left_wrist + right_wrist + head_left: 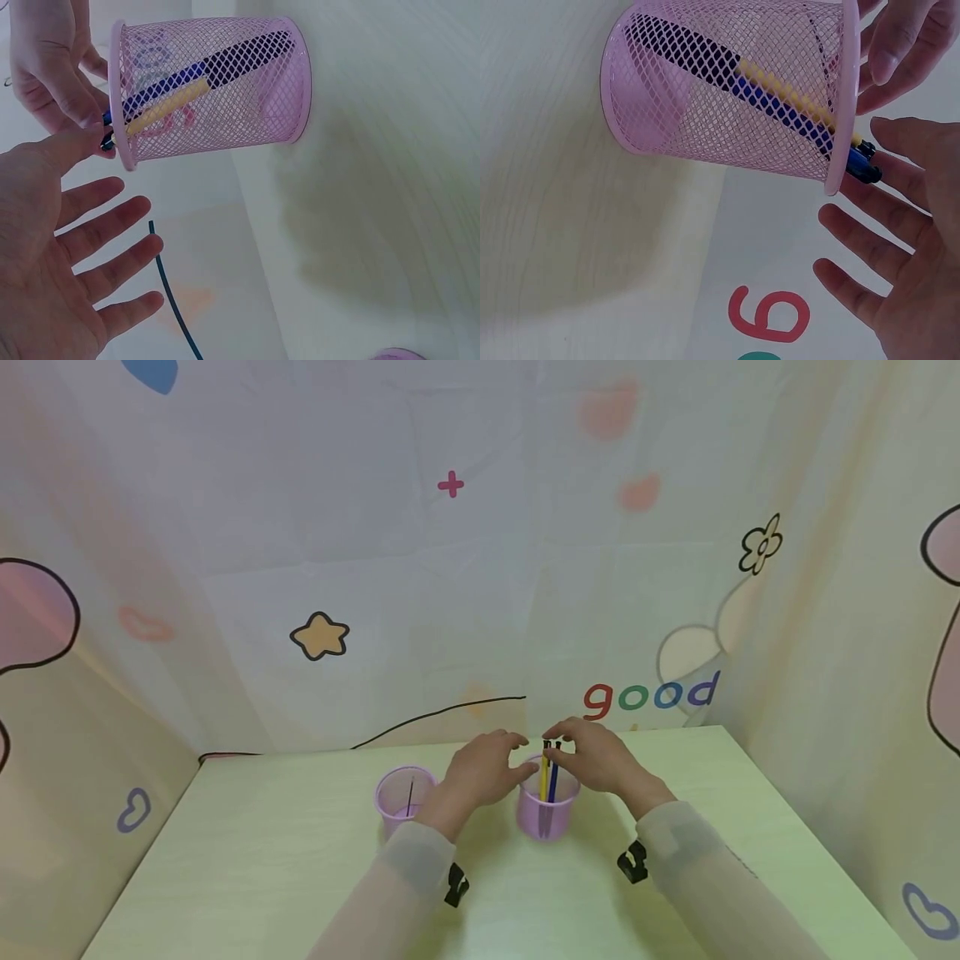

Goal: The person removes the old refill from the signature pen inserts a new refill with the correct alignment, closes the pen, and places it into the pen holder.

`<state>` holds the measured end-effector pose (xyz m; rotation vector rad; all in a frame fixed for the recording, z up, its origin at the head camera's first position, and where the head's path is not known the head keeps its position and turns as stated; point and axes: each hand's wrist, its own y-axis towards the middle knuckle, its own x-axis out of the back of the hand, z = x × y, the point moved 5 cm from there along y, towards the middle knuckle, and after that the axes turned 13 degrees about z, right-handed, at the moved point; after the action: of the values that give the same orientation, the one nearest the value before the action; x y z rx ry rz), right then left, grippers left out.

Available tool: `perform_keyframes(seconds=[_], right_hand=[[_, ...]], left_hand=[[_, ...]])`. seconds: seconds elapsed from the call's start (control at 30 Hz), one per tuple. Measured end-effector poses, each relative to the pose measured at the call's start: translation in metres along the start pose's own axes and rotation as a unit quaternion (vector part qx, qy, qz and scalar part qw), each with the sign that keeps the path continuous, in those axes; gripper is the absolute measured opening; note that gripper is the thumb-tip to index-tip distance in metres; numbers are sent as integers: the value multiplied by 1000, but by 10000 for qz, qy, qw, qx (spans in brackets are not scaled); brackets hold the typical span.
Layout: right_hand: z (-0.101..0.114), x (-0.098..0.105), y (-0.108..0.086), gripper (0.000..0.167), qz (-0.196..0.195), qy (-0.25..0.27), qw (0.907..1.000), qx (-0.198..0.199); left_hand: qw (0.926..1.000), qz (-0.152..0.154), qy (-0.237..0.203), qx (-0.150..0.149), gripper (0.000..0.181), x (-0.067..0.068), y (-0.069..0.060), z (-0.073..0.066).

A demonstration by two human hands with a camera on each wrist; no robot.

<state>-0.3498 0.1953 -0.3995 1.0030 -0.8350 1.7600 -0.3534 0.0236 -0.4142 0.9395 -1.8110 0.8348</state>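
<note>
A pink mesh pen cup (534,822) stands upright on the table, holding a yellow pen (543,783) and a blue pen (553,783) that lean inside it. Both pens have dark lower parts, seen through the mesh in the wrist views. My right hand (600,760) is over the cup's right side, its spread fingers and thumb around the pen tops without a visible pinch. At the cup's left rim is my left hand (483,768), fingers spread and thumb close to the pen tops; whether the thumb touches them I cannot tell.
Left of my left hand stands a second pink cup (390,806) with a thin dark stick (410,797) in it, partly hidden by my wrist. The pale table (262,860) meets a printed cloth backdrop (420,635) behind and at both sides.
</note>
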Motion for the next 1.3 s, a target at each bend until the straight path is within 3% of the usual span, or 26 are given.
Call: perform_keyframes(seconds=[0.67, 1.3], right_hand=[[1, -6, 5, 26, -121, 277, 9993, 198], [8, 0, 6, 18, -398, 214, 9987, 234]], left_hand=[[9993, -49, -365, -58, 43, -10, 13, -5], [9992, -78, -360, -154, 42, -9, 12, -9]])
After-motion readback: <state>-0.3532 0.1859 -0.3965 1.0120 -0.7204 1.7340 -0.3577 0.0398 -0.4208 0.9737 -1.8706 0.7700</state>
